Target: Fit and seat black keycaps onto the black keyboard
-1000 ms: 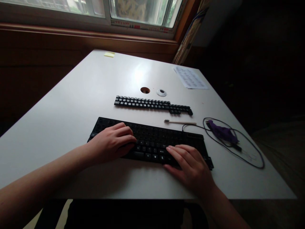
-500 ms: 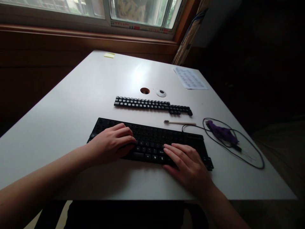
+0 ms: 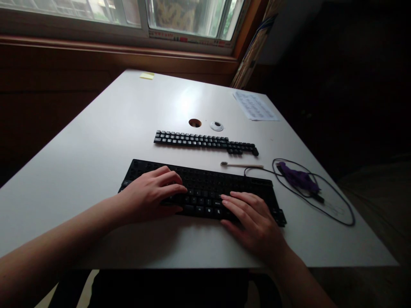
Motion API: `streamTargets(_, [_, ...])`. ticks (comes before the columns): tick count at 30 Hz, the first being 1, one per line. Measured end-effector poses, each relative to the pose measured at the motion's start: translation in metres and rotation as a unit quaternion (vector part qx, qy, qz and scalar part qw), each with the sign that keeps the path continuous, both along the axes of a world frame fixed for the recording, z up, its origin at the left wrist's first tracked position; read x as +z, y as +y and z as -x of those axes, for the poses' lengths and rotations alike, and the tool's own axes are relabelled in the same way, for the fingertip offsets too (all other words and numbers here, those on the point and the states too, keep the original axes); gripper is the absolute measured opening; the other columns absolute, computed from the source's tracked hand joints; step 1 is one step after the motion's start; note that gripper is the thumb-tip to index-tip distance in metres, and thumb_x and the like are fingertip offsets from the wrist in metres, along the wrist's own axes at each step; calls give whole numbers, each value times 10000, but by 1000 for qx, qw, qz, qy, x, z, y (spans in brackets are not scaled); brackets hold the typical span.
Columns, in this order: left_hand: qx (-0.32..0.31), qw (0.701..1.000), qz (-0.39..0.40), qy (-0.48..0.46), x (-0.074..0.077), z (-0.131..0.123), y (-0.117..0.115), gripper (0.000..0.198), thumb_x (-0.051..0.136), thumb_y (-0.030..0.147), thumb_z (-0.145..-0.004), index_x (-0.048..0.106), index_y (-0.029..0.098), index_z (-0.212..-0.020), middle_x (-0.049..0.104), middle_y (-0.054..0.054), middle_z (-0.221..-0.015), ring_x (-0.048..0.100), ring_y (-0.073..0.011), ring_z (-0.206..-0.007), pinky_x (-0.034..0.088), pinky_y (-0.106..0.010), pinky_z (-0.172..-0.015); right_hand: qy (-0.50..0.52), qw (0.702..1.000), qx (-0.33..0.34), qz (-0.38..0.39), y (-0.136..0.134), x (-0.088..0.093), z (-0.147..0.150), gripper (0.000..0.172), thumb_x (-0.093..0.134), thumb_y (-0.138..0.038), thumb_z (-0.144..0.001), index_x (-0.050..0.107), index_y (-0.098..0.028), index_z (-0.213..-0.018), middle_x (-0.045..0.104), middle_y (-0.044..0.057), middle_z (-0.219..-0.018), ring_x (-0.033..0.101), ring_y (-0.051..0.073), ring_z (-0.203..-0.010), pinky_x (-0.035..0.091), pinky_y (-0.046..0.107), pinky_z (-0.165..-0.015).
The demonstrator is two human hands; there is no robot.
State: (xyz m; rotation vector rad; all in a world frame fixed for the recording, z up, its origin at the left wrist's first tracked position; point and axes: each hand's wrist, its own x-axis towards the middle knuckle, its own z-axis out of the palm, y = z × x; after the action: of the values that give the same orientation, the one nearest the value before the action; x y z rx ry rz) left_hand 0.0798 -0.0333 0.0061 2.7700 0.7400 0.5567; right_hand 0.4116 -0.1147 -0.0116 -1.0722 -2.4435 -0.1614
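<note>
A black keyboard [image 3: 199, 182] lies across the front of the white table; its upper rows lack keycaps, while its lower rows carry them. My left hand [image 3: 154, 188] rests over the left part of the keyboard, fingers apart and thumb by the front edge. Over the right part, my right hand [image 3: 252, 218] lies with its fingers stretched onto the lower keys and its thumb at the near edge. Neither hand holds anything. Behind the keyboard, loose black keycaps [image 3: 192, 140] stand in rows. A toothbrush [image 3: 242, 165] lies between these rows and the keyboard.
On the right, a black cable [image 3: 337, 222] loops around a purple cloth [image 3: 298, 177]. Printed papers [image 3: 255, 106] and a yellow note [image 3: 147, 75] lie toward the back of the white table [image 3: 96, 124]. A round hole [image 3: 195, 123] sits beside a white ring cover [image 3: 216, 125].
My left hand's fingers have shifted slightly to the right and spread a little more from the thumb. My right hand stays nearly where it was.
</note>
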Motion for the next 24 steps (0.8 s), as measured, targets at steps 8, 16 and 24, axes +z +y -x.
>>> streamTargets(8, [-9, 999, -1, 34, 1, 1, -1, 408, 671, 403, -904, 621, 231, -1271, 629, -101, -1214, 567, -259, -1036, 549, -422, -871, 43, 999, -18, 4, -1, 0, -3, 485, 672, -106, -855, 558, -231, -1311, 708, 58, -1268, 589, 273, -1249, 472, 518, -1058])
streamTargets(16, [-13, 999, -11, 44, 4, 0, -3, 419, 656, 386, -914, 608, 225, -1297, 624, -103, -1225, 559, -265, -1056, 537, -434, -907, 43, 999, -12, 2, 1, 0, 0, 482, 635, -62, -862, 555, -222, -1310, 703, 58, -1279, 586, 261, -1243, 463, 518, -1058])
streamTargets(24, [-13, 999, -19, 49, 3, 1, -5, 435, 658, 388, -912, 601, 218, -1309, 621, -106, -1233, 556, -271, -1063, 536, -436, -911, 43, 999, -8, -1, -1, -1, -2, 476, 620, -36, -858, 582, -227, -1292, 703, 50, -1282, 585, 259, -1241, 473, 506, -1037])
